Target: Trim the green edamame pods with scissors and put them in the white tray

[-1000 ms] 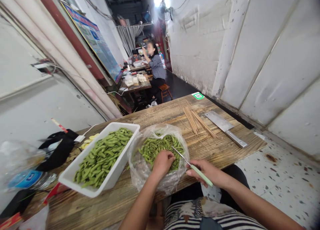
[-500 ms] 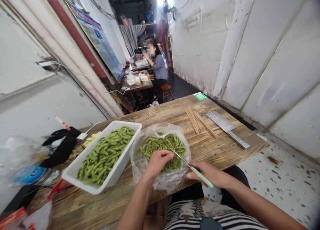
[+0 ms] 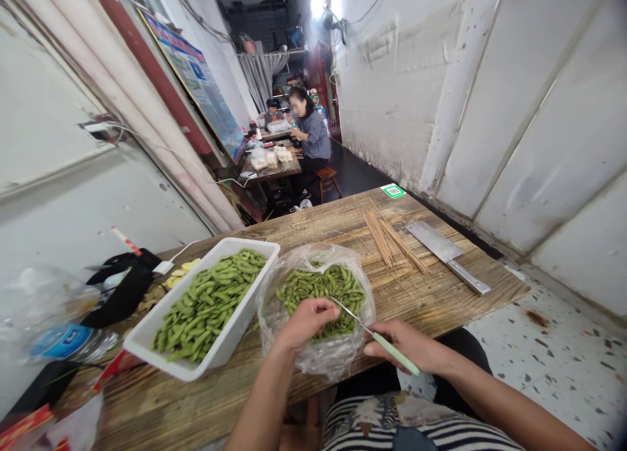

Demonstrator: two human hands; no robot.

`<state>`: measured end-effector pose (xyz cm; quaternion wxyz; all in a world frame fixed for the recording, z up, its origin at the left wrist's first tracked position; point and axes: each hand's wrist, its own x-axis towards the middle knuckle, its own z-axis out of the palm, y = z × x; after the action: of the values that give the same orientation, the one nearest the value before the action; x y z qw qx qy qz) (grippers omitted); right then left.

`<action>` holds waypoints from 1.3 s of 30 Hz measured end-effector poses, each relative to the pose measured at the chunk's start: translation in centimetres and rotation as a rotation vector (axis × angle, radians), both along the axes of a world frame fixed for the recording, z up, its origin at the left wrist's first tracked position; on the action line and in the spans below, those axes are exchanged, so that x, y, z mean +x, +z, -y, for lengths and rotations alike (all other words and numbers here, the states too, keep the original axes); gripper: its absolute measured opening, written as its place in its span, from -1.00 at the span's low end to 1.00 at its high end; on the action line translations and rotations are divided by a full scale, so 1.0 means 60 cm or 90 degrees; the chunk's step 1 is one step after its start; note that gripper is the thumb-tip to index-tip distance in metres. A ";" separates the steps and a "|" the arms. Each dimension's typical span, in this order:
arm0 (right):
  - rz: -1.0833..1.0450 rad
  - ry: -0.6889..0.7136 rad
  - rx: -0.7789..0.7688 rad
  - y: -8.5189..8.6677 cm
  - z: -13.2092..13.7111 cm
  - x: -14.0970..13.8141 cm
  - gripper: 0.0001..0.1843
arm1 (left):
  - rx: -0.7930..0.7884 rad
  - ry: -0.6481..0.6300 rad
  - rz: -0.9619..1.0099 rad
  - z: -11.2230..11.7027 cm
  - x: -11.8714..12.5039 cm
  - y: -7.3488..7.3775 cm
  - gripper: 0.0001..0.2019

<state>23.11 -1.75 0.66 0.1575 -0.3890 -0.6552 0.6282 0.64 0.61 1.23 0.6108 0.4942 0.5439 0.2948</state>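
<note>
Head view: right hand (image 3: 412,344) clasps green-handled tool (image 3: 392,351); left hand (image 3: 309,320) bends over pods (image 3: 343,282), hold unclear.

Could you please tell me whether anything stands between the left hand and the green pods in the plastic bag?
Nothing visible does: the left hand is over the open plastic bag, at the green pods; the green-handled tool in the right hand reaches in alongside.

The left hand (image 3: 309,319) hides some pods (image 3: 345,282); whether its fingers (image 3: 327,305) hold one is unclear. The right hand (image 3: 404,340) covers part of the tool (image 3: 398,354). Print on the poster (image 3: 196,82) is blurred. The left edge crops a red packet (image 3: 24,426).
</note>
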 end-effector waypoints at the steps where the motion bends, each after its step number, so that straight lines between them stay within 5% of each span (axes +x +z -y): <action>1: -0.004 -0.008 -0.010 -0.002 0.000 -0.001 -0.57 | -0.013 0.004 0.020 0.001 -0.001 -0.001 -0.68; 7: -0.039 -0.040 -0.092 -0.023 -0.002 0.001 -0.55 | -0.053 0.048 0.163 0.001 -0.002 -0.008 -0.72; 15: -0.095 -0.016 -0.117 0.002 0.007 0.000 -0.49 | -0.011 0.252 0.206 -0.001 0.023 -0.012 -0.66; 30: -0.111 -0.067 -0.143 -0.011 0.003 -0.011 -0.55 | -0.001 0.303 0.193 0.014 0.040 -0.011 -0.67; 35: -0.089 -0.051 -0.118 -0.030 0.000 -0.006 -0.57 | 0.122 0.421 0.129 0.006 -0.028 0.024 -0.59; 39: -0.084 -0.030 -0.106 -0.034 -0.001 -0.001 -0.59 | 0.332 0.548 -0.236 -0.018 -0.143 0.078 -0.64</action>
<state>23.02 -1.69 -1.41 0.1819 -0.3740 -0.5796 0.7008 -7.96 1.70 5.91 0.1852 0.4060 0.7047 0.5516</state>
